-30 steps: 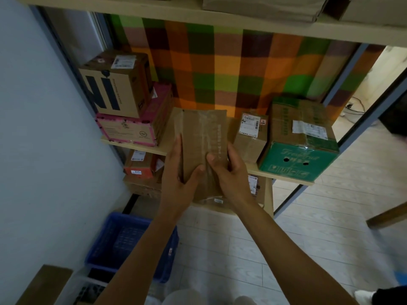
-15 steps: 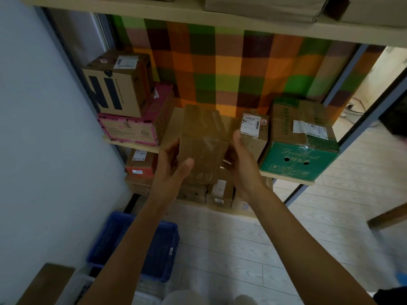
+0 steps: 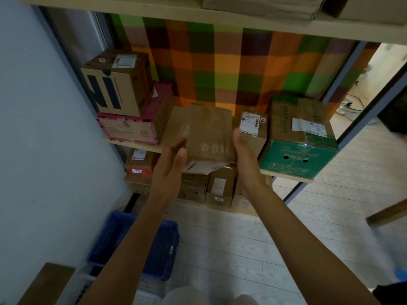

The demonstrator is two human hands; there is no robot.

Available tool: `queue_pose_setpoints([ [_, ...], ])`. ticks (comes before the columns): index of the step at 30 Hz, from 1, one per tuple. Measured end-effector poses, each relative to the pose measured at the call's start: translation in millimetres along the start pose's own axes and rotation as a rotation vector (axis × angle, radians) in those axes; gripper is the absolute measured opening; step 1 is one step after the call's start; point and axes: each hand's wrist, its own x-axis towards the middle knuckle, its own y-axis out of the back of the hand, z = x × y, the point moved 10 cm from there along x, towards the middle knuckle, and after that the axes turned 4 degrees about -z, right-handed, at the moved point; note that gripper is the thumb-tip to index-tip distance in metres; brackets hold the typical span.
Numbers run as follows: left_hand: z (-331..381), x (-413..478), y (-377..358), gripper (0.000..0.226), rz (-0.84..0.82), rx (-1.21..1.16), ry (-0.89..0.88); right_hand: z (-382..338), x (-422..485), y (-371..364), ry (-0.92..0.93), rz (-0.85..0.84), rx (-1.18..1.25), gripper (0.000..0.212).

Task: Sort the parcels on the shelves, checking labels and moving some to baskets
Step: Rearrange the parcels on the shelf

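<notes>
A flat brown parcel (image 3: 207, 133) wrapped in clear tape lies on the middle shelf (image 3: 132, 144), its near end jutting over the front edge. My left hand (image 3: 171, 164) is at the parcel's left side, fingers straight and thumb up. At the parcel's right side is my right hand (image 3: 245, 157), palm turned to it and thumb raised. I cannot tell whether either palm still touches the parcel. No label shows on the parcel's upper face.
A brown box marked NI (image 3: 116, 89) sits on a pink box (image 3: 132, 130) at the shelf's left. A small labelled box (image 3: 253, 133) and a green fruit box (image 3: 299, 157) stand to the right. Several parcels (image 3: 220, 186) fill the lower shelf. A blue basket (image 3: 136, 245) is on the floor.
The parcel, first held upright close to me in both hands, has been tipped and laid flat on the middle shelf. Both hands have opened and now flank it.
</notes>
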Motion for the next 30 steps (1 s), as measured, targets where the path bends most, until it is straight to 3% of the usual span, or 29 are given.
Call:
queue_pose_setpoints([
  [3, 9, 3, -9, 0.084, -0.069, -0.045, -0.031, -8, -2, -7, 0.035, -0.057, 0.012, 0.095],
  [4, 7, 5, -10, 0.089, -0.081, -0.05, -0.025, -10, -4, -8, 0.066, -0.065, -0.014, 0.091],
  [7, 3, 8, -9, 0.088, -0.082, -0.003, -0.049, -19, -8, -15, 0.211, -0.134, -0.042, 0.048],
  [9, 3, 6, -8, 0.08, -0.047, 0.049, -0.081, -24, -10, -18, 0.299, -0.144, -0.095, 0.055],
  [12, -3, 5, -4, 0.073, 0.02, 0.067, -0.058, -20, -7, -13, 0.329, -0.026, -0.156, 0.054],
  [15, -3, 5, -2, 0.071, 0.035, 0.094, -0.039, -10, -2, -3, 0.266, 0.063, -0.091, 0.038],
  [17, -2, 4, -3, 0.071, 0.013, 0.044, 0.008, 1, 1, 4, 0.132, 0.093, 0.036, 0.033],
  [19, 1, 4, -5, 0.068, -0.033, -0.044, 0.031, 14, 4, 8, -0.046, 0.089, 0.158, 0.046],
  [21, 3, 6, -7, 0.07, -0.093, -0.097, 0.024, 15, 8, 9, -0.103, 0.03, 0.22, 0.065],
  [24, 6, 7, -17, 0.083, -0.181, -0.014, -0.026, 1, 5, 4, 0.001, -0.041, 0.228, 0.076],
  [27, 0, 6, -16, 0.102, -0.087, -0.002, -0.003, -8, 0, -10, 0.129, -0.137, 0.098, 0.079],
  [30, -4, 5, -14, 0.089, -0.016, 0.007, 0.001, -17, -6, -13, 0.226, -0.096, -0.029, 0.068],
])
